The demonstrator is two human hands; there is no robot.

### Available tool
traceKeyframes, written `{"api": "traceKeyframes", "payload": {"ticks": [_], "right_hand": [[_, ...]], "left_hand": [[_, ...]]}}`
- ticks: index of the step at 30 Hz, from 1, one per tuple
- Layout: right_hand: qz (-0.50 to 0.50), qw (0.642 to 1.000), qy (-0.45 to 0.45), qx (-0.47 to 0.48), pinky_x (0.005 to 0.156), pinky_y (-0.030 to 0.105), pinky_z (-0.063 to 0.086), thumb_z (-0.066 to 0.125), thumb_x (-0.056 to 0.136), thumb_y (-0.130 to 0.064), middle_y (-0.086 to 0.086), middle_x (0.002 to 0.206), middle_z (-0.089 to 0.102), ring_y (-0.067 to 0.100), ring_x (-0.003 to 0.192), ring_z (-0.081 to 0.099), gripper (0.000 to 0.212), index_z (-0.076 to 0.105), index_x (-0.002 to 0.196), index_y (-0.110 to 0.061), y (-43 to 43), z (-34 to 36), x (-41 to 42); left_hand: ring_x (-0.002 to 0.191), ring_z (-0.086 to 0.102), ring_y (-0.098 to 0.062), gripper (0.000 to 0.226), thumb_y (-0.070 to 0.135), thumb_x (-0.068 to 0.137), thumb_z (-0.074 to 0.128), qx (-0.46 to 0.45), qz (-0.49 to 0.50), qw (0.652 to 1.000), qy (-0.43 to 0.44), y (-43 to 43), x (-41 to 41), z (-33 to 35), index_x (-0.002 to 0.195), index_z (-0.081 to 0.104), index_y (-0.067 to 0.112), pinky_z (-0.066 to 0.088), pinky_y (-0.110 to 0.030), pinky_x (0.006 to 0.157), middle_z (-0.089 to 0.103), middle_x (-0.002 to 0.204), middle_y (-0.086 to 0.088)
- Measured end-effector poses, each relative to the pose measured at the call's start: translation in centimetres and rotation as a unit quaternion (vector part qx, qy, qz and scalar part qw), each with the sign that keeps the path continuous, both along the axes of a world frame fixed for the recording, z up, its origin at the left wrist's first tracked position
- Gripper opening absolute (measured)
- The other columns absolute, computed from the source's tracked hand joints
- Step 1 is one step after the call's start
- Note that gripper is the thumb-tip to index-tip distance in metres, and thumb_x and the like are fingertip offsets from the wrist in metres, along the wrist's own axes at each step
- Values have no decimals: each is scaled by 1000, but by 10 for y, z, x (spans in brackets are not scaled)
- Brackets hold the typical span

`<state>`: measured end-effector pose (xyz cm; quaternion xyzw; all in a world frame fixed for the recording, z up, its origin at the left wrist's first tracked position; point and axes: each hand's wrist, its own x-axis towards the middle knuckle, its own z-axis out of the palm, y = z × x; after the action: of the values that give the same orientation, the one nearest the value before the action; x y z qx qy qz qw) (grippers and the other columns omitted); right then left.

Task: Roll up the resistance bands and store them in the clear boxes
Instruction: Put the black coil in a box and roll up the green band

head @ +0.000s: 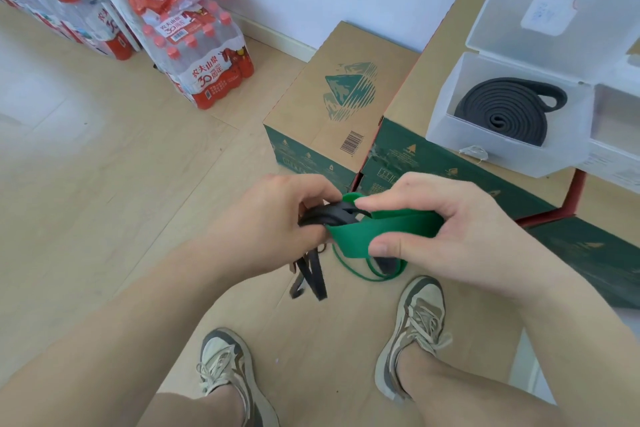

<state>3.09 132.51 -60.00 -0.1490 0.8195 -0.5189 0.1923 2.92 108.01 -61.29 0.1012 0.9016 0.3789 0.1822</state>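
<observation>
bands tangled near me: left hand (277, 218) pinches the black band (329, 215), right hand (450, 229) grips the green band (363, 236). i'd separate them before rolling; rolled band (502, 111) already fills the far-right clear box (450, 128).

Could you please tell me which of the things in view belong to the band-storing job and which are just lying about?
Part of the job:
- green band, held in the right hand
- black band, held in the left hand
- rolled dark band inside the open clear box

Just lying about:
- bottled water packs
- cardboard boxes under and beside the clear box
</observation>
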Motion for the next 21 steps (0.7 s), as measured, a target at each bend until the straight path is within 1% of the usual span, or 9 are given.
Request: {"api": "traceKeyframes", "payload": {"ticks": [5, 7, 9, 11, 13, 15, 17, 19, 21], "right_hand": [[-10, 997, 36, 69, 83, 25, 54, 86, 83, -21, -14, 102, 74, 9, 97, 70, 28, 82, 108, -33, 5, -7, -4], [11, 991, 46, 128, 80, 17, 50, 83, 85, -30, -22, 105, 73, 0, 96, 66, 38, 76, 122, -38, 2, -9, -4], [43, 981, 59, 179, 84, 19, 50, 78, 88, -39, -27, 106, 71, -4, 96, 64, 42, 71, 129, -42, -3, -10, -3], [82, 974, 76, 195, 84, 33, 56, 72, 92, -42, -23, 102, 71, 1, 97, 66, 28, 75, 120, -41, -7, -15, -1], [109, 966, 79, 218, 82, 38, 57, 65, 95, -44, -18, 99, 69, 4, 96, 65, 23, 75, 116, -39, -11, -18, 0], [104, 967, 70, 224, 87, 38, 56, 65, 96, -44, -21, 103, 69, 3, 100, 64, 28, 73, 122, -35, -12, -18, -1], [83, 974, 52, 205, 90, 34, 55, 69, 93, -44, -24, 105, 70, 1, 102, 65, 34, 74, 125, -34, -9, -15, -4], [79, 975, 42, 202, 87, 34, 57, 69, 87, -53, -24, 101, 70, 0, 99, 65, 37, 77, 119, -35, -5, -12, -4], [100, 967, 35, 234, 84, 38, 57, 64, 79, -67, -24, 96, 69, 0, 96, 65, 45, 78, 109, -38, -6, -11, -3]], "left_hand": [[79, 74, -3, 41, 6, 79, 83, 25, -24, 997, -72, -8, -3, 15, 96, 73, 41, 64, -33, 78, 76, 87, 21], [81, 76, -6, 38, 0, 82, 80, 37, -59, 989, -130, -13, -3, 23, 101, 78, 33, 63, -32, 80, 79, 89, 14], [83, 76, -3, 38, 3, 86, 77, 14, -97, 980, -171, -19, -3, 29, 105, 78, 36, 62, -29, 84, 79, 90, 14], [87, 74, 1, 46, 5, 88, 76, 17, -89, 985, -147, -20, -3, 31, 95, 75, 51, 60, -24, 85, 78, 92, 21], [89, 73, 3, 52, 7, 86, 79, 61, -37, 993, -94, -17, -1, 30, 90, 73, 59, 60, -22, 86, 76, 93, 26], [91, 73, 2, 44, 11, 86, 81, 77, 0, 995, -63, -13, -1, 29, 96, 74, 53, 61, -25, 86, 76, 94, 25], [92, 72, 3, 42, 13, 88, 79, 52, -5, 996, -75, -17, -4, 27, 96, 71, 53, 60, -24, 87, 74, 93, 30], [93, 69, 7, 44, 11, 92, 74, 15, -16, 996, -89, -25, -7, 27, 95, 70, 54, 57, -17, 85, 72, 92, 36], [92, 68, 8, 38, 10, 93, 72, 9, 12, 997, -69, -27, -9, 25, 106, 74, 46, 54, -11, 84, 75, 92, 28]]}}
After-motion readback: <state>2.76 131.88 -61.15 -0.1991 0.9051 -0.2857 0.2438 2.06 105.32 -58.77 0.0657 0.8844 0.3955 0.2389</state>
